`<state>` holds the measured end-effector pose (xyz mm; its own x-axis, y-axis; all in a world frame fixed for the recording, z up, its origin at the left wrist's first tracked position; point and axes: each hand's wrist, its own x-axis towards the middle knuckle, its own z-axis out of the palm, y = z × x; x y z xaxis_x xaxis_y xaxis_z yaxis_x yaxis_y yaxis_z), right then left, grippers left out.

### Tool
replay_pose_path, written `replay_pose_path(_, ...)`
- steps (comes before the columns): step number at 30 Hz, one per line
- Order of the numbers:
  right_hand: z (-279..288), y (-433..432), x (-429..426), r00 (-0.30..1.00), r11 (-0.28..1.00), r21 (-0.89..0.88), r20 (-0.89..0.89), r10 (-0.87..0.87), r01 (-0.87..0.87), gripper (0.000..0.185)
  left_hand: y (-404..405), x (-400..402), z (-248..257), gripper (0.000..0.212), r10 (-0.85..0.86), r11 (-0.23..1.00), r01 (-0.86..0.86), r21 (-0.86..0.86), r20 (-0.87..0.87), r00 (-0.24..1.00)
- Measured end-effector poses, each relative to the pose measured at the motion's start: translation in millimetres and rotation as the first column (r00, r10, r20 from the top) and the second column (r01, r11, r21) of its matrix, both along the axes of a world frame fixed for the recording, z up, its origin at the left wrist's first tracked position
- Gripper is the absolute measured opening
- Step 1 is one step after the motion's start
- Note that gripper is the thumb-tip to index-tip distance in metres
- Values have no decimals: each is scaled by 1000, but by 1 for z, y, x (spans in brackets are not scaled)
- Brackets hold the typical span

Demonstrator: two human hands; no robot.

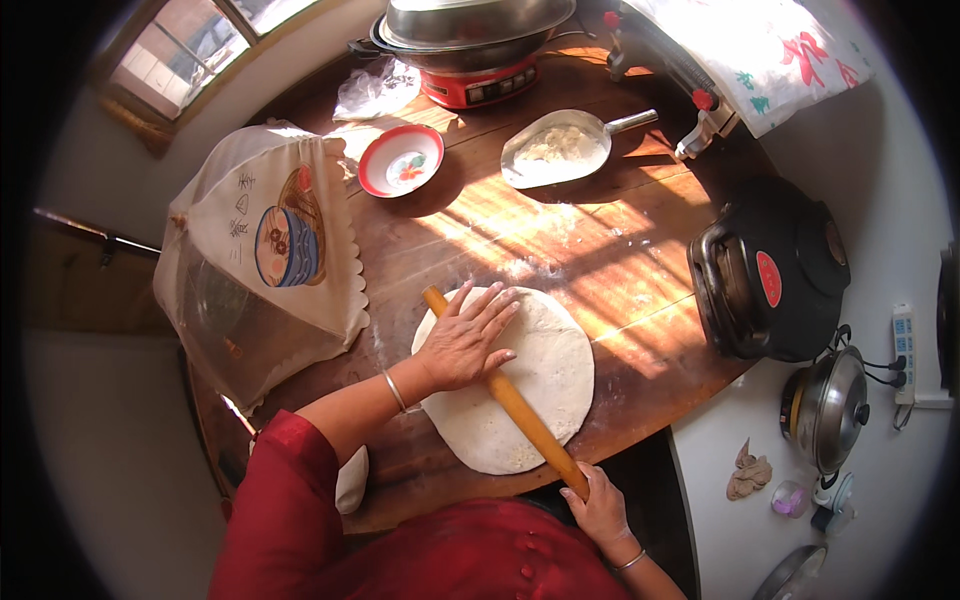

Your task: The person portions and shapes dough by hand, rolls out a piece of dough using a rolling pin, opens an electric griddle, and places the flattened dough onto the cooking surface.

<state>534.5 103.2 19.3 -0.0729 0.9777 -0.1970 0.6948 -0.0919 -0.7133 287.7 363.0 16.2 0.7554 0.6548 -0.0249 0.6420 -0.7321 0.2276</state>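
Note:
A wooden rolling pin (525,416) lies diagonally across a flat round sheet of dough (551,352) on the wooden table (420,487). My left hand (466,341) rests palm down over the upper part of the pin, its fingers spread across the pin and the dough. With its fingers wrapped around the pin's lower end, my right hand (596,502) is at the table's front edge. Another piece of dough (351,480) sits near my left forearm, partly hidden by the sleeve. White flour is scattered on the wood beyond the sheet.
A mesh food cover (262,262) stands at left. Farther back are a red-rimmed bowl (401,161), a metal scoop of flour (556,150) and a lidded pan (472,30) on a red cooker. A black appliance (772,270) and a clamped metal device (697,97) stand at right.

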Motion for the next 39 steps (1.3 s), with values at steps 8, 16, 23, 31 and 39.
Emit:
replay_pose_path(8, 14, 16, -3, 978, 976, 67, -36, 208, -205, 46, -98, -96, 13, 63, 249, 962, -254, -100, -66, 966)
replay_pose_path(16, 32, 70, 39, 897, 843, 328, 274, 346, -426, 43, -112, -93, 45, 60, 315, 943, -320, 93, 64, 947)
replay_pose_path(23, 1, 163, 51, 867, 812, 438, 473, 158, -387, 39, -86, -88, 6, 55, 485, 875, -483, -45, 106, 868)
replay_pose_path(31, -19, 245, 42, 866, 774, 538, 499, 28, -335, 38, -25, -73, -8, 53, 578, 807, -585, 80, 97, 810)
replay_pose_path(39, -38, 343, 48, 880, 836, 508, 471, -69, -207, 24, 63, -62, -18, 24, 614, 759, -650, 49, 280, 738)
